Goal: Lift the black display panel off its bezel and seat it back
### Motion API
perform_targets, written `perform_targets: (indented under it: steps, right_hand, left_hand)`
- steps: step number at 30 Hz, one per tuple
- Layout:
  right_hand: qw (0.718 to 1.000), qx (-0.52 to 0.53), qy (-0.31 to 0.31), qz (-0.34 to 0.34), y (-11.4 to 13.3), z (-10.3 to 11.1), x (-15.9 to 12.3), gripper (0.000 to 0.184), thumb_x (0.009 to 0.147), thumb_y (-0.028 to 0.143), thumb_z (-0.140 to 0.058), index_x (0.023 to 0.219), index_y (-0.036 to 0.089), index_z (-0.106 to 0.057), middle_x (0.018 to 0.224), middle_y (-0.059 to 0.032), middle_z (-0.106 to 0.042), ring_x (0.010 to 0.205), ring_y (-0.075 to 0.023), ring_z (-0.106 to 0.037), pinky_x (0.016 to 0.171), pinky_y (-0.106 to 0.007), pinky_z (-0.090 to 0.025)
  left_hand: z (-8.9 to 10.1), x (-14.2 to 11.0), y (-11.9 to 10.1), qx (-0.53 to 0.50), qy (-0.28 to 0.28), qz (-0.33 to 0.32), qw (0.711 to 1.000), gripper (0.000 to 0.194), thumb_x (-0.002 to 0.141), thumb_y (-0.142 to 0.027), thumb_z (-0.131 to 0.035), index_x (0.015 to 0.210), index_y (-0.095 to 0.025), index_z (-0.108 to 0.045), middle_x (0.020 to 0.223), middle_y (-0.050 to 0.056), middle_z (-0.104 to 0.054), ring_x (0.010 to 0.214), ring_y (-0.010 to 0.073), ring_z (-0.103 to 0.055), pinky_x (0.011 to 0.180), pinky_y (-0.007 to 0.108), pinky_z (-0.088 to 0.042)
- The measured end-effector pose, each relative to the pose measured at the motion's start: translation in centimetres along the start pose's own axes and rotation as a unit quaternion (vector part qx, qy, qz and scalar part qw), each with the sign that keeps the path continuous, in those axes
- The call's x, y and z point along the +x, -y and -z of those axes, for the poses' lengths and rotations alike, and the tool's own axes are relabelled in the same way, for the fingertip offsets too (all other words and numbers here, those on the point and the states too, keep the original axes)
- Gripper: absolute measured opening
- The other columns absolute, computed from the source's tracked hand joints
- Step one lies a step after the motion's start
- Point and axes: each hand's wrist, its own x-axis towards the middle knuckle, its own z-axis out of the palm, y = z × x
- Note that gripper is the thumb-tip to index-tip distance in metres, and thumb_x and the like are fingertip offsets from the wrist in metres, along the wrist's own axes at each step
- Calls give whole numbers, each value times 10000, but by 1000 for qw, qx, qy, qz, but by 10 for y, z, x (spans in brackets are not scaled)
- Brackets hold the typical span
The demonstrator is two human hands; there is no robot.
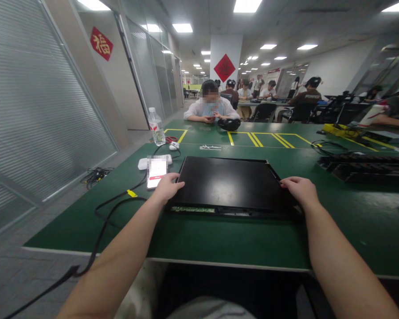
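Observation:
A black flat display panel [224, 181] lies on the green table in front of me, screen side up. It sits in a thin black frame [249, 214], and a green circuit board strip [193, 209] shows along the near edge. My left hand [168, 188] is closed on the panel's left edge, its thumb over the top. At the right edge my right hand [301, 191] pinches the panel's side, the fingers bent together. The undersides of both grips are hidden.
Left of the panel are a lit phone [157, 172], a white case [142, 163], a black cable [101, 221] and a water bottle [157, 127]. Black frames [369, 168] are stacked at the right. Across the table a person [211, 106] sits beside a black headset [228, 124].

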Motion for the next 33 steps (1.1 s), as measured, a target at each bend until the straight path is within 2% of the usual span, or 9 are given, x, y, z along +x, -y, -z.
perform_targets:
  steps: [3, 5, 14, 22, 28, 33]
  right_hand:
    - [1000, 24, -1, -5, -2, -1, 0, 246, 692, 425, -641, 750, 250, -804, 802, -81, -790, 872, -302, -694, 722, -381, -480]
    - [999, 38, -1, -7, -3, -1, 1, 251, 686, 431, -643, 751, 247, -800, 787, -84, -788, 877, -307, -695, 726, -384, -484]
    - [999, 45, 3, -13, -2, -1, 1, 247, 691, 408, -632, 757, 243, -804, 794, -81, -794, 914, -315, -706, 753, -392, -490]
    - [999, 50, -4, -1, -1, -2, 0, 245, 693, 421, -638, 753, 244, -797, 766, -75, -788, 891, -319, -718, 745, -392, -490]
    - [999, 38, 3, -7, 4, 1, -3, 232, 716, 402, -633, 759, 248, -801, 792, -70, -790, 902, -305, -709, 753, -384, -481]
    - [1000, 13, -10, 1, 3, -1, -4, 222, 713, 387, -624, 738, 250, -798, 808, -71, -795, 859, -301, -697, 718, -382, -471]
  left_hand:
    - [1, 2, 4, 33, 38, -15, 999, 309, 651, -326, -814, 920, -175, -810, 939, 83, -816, 964, 329, -743, 871, 415, -584]
    - [1, 3, 7, 67, 42, -31, 996, 277, 663, -340, -798, 890, -182, -805, 956, 84, -816, 976, 331, -735, 904, 424, -573]
    - [-4, 12, 18, 200, 3, -68, 977, 226, 741, -293, -756, 937, -186, -793, 1276, 166, -733, 1311, 361, -619, 1165, 449, -454]
    - [-10, 12, 22, 217, -4, -57, 975, 282, 759, -307, -762, 1012, -183, -757, 1270, 160, -680, 1339, 355, -579, 1201, 445, -419]
    - [-9, 8, 15, 240, 5, -50, 970, 260, 808, -300, -746, 1027, -160, -743, 1312, 173, -642, 1351, 352, -574, 1200, 419, -416]
    - [-15, 2, 6, 291, 20, -43, 956, 362, 853, -283, -699, 1164, -104, -751, 1390, 236, -582, 1358, 412, -562, 1205, 486, -398]
